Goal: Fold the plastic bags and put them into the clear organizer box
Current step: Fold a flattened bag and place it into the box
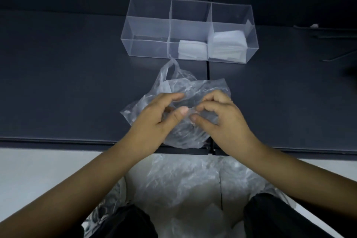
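1. Our left hand (154, 120) and right hand (218, 118) pinch the crinkled clear plastic bag (185, 91) between thumbs and fingers; dark table (67, 83) lies bare on both sides.
2. Beyond the pinch, the clear organizer box (189, 31) holds folded white bags (228, 44) in its middle and right compartments.

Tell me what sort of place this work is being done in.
Probably a plain indoor workstation rather than a home kitchen or shop. A dark table holds only a clear organizer box and one plastic bag, a pile of unfolded bags waits below its edge, and the floor is pale and bare.
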Demonstrator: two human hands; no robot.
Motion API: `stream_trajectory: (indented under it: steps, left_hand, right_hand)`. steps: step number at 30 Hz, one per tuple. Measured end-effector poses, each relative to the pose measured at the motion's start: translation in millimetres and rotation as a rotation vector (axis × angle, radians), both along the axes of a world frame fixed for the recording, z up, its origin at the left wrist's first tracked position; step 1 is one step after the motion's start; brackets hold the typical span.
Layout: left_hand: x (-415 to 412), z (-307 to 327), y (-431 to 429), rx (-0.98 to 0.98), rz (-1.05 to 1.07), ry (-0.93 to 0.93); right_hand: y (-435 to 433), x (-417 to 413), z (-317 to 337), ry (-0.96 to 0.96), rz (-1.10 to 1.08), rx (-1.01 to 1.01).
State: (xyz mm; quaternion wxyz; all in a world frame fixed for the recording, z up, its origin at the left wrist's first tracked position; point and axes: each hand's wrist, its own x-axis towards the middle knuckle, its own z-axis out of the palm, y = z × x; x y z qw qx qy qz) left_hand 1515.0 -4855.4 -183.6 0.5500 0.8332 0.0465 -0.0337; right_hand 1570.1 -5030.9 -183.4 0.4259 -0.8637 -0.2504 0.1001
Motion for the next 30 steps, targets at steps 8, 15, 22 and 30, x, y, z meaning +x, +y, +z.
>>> stream_trajectory:
  steps: [8,15,22,30]
  left_hand:
    - [9.4,13.3,0.5,-0.545,0.301,0.181]
    - [9.9,27.5,3.6,-1.001,0.319,0.192]
    - [4.9,30.3,32.2,-0.445,0.436,-0.036]
    - [-5.0,41.6,46.7,0.037,0.472,-0.156]
  right_hand:
    - [-11.1,-2.1,30.0,-0.041,-0.179,0.278]
    - [-8.5,-11.5,28.6,0.120,-0.099,0.153]
    - [-21.1,24.5,48.9,0.357,-0.117,0.458]
    - [-35.6,51.5,77.0,0.546,0.053,0.140]
